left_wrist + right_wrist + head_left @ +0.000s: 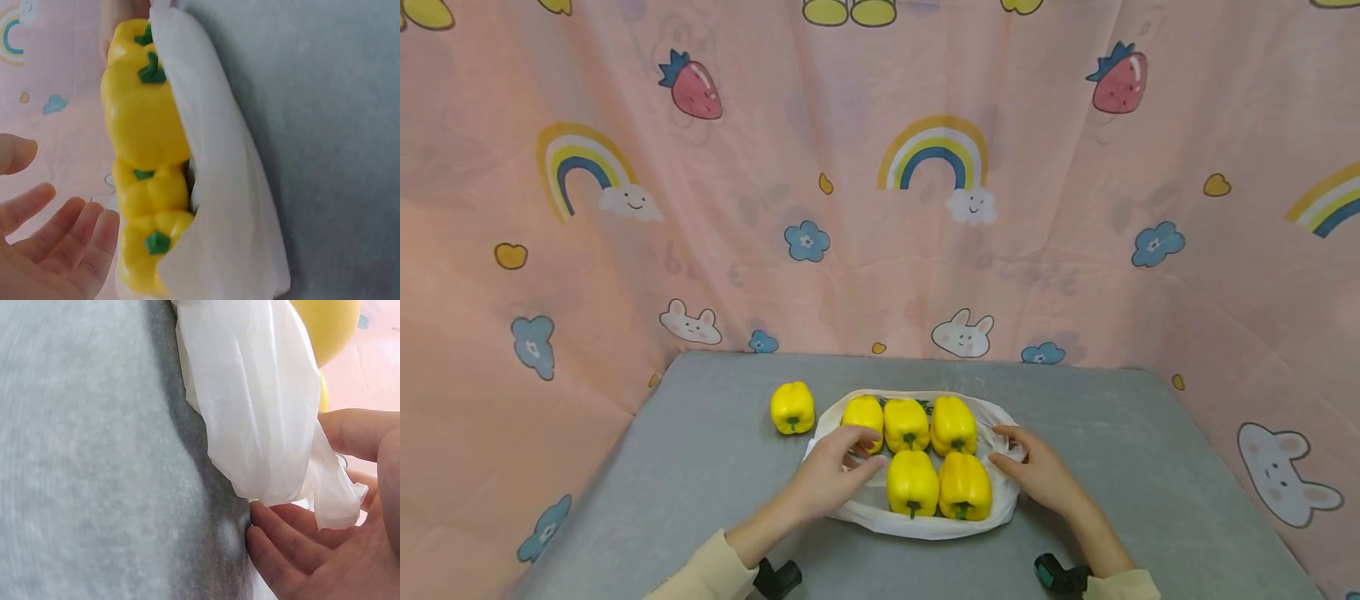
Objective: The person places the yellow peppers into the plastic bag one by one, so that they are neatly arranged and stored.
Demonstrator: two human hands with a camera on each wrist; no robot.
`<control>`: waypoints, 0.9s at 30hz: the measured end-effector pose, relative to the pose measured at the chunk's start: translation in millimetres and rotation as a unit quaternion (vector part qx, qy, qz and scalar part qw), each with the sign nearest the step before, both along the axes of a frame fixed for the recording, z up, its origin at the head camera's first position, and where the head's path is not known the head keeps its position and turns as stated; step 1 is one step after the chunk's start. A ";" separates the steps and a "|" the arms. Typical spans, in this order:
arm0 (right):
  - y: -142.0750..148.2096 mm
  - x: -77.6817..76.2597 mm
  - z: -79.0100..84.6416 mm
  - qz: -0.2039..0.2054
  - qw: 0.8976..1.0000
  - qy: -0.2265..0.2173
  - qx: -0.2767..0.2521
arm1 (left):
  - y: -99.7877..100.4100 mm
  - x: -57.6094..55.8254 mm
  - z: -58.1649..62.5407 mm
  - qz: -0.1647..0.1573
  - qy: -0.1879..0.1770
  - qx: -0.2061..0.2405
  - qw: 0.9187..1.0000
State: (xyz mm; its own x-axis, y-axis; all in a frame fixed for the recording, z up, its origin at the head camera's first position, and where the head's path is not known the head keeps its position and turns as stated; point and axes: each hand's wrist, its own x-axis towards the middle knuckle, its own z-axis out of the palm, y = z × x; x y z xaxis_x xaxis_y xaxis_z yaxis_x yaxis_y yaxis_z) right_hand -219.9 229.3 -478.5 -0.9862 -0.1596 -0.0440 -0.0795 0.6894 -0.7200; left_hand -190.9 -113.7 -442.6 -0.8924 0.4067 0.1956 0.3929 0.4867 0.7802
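A white plastic bag [880, 518] lies spread on the grey table with several yellow bell peppers [912, 483] on it, three at the back and two in front. In the head view, my left hand [831, 475] hovers over the bag's left side, beside the back-left pepper [863, 414]. Its fingers are loosely bent and hold nothing, as the left wrist view shows. At the bag's right edge, my right hand [1037, 471] holds the crumpled plastic, thumb on the inner side and fingers outside. The right wrist view shows a loose flap [337, 494] of plastic between them.
Another yellow bell pepper [792, 407] sits on the grey table [1112, 467] to the left of the bag. A pink patterned curtain [880, 275] stands behind the table and along both sides. Dark devices [778, 578] are strapped at both wrists.
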 end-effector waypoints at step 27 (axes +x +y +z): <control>1.9 -2.0 -6.1 -0.010 1.000 -0.004 0.002 | -59.4 -27.9 14.8 0.106 0.104 -0.028 0.988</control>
State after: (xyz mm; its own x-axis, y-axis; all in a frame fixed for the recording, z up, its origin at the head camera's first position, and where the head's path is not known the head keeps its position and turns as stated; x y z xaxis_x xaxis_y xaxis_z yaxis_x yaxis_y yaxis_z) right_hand -221.8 231.2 -484.6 -0.9889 -0.1388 -0.0524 -0.0593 0.6934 -0.7181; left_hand -218.8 -173.1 -427.8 -0.9016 0.2296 0.3666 0.4262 0.6163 0.6622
